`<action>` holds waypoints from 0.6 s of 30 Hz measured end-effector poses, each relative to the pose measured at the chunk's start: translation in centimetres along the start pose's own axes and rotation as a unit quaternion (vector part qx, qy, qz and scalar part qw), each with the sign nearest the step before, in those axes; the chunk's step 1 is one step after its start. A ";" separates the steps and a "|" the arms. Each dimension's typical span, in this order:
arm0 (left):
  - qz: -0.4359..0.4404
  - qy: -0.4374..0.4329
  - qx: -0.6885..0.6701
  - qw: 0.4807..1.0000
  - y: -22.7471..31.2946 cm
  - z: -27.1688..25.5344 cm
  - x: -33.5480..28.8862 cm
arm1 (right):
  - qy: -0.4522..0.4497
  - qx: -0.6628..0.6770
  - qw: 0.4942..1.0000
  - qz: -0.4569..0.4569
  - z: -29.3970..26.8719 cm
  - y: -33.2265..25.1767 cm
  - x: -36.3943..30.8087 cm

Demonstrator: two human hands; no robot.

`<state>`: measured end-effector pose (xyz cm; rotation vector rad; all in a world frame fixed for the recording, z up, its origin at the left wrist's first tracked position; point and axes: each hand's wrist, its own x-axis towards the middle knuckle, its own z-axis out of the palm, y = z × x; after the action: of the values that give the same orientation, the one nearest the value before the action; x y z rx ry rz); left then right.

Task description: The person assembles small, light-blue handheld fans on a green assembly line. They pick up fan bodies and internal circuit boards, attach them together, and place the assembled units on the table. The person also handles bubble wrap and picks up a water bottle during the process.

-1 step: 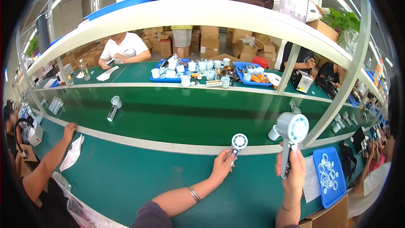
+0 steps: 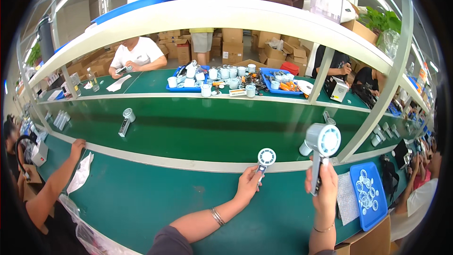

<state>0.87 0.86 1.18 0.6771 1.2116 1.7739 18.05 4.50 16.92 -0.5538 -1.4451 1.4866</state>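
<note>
In each hand I hold a white handheld fan upright, with its round grille toward me. My left hand [image 2: 246, 187] is closed round the handle of the smaller-looking fan [image 2: 266, 157], just above the bench's front area near the metal rail. Farther right and raised closer to me, my right hand [image 2: 325, 186] grips the handle of the other fan [image 2: 329, 140]. The thumb lies over the front of that handle, partly hiding it. Behind the right-hand fan, another white fan [image 2: 305, 149] is partly covered on the green belt.
A blue tray [image 2: 380, 211] of clear ring-shaped parts lies at right beside a bubble-wrap sheet [image 2: 348, 203]. One fan [image 2: 126, 122] rests on the green belt [image 2: 198, 132]. At left a co-worker's arm [image 2: 59, 179] reaches the metal rail [image 2: 141, 157]; a shelf post [image 2: 377, 108] stands at right.
The fan in my right hand has shifted slightly left and turned a little, with the thumb now more over its handle. My left hand and its fan stay nearly still.
</note>
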 end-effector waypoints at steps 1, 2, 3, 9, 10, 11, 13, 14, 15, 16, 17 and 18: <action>0.008 0.005 -0.005 1.000 0.2 0.0 0.0 | -0.002 -0.004 1.000 -0.007 0.1 1.0 0.6; 0.020 0.013 0.005 1.000 0.2 0.0 0.0 | -0.002 -0.016 1.000 -0.009 0.1 1.7 1.3; 0.037 0.028 0.007 0.999 0.2 -0.3 0.2 | -0.002 -0.020 1.000 0.001 0.3 2.3 2.0; 0.095 0.075 -0.020 0.992 1.4 -0.9 1.3 | 0.025 -0.004 0.993 0.114 -0.6 7.5 6.5; 0.095 0.083 -0.026 0.992 1.9 -1.0 1.2 | 0.024 -0.001 0.992 0.126 -0.4 8.4 7.0; 0.105 0.086 -0.029 0.990 2.0 -1.0 1.1 | 0.023 0.002 0.990 0.138 -0.2 9.2 7.4; 0.125 0.096 -0.033 0.987 2.1 -1.2 1.1 | 0.019 0.022 0.989 0.147 0.3 10.2 7.7; 0.142 0.097 -0.023 0.985 2.0 -1.3 1.2 | 0.014 0.034 0.989 0.144 0.7 10.6 7.8; 0.159 0.098 -0.013 0.982 1.9 -1.3 1.3 | 0.009 0.046 0.989 0.142 1.1 10.9 8.0; 0.175 0.099 -0.002 0.980 1.8 -1.3 1.4 | 0.004 0.044 0.990 0.137 1.4 11.1 8.2; 0.172 0.102 -0.003 0.980 1.9 -1.4 1.4 | 0.001 0.038 0.989 0.140 1.6 11.4 8.4; 0.169 0.105 -0.003 0.980 2.0 -1.4 1.4 | -0.002 0.032 0.989 0.144 1.9 11.6 8.7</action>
<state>-1.64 1.17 2.47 0.7393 1.2879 2.1753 8.94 12.75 8.92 -0.7447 -1.3576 1.7525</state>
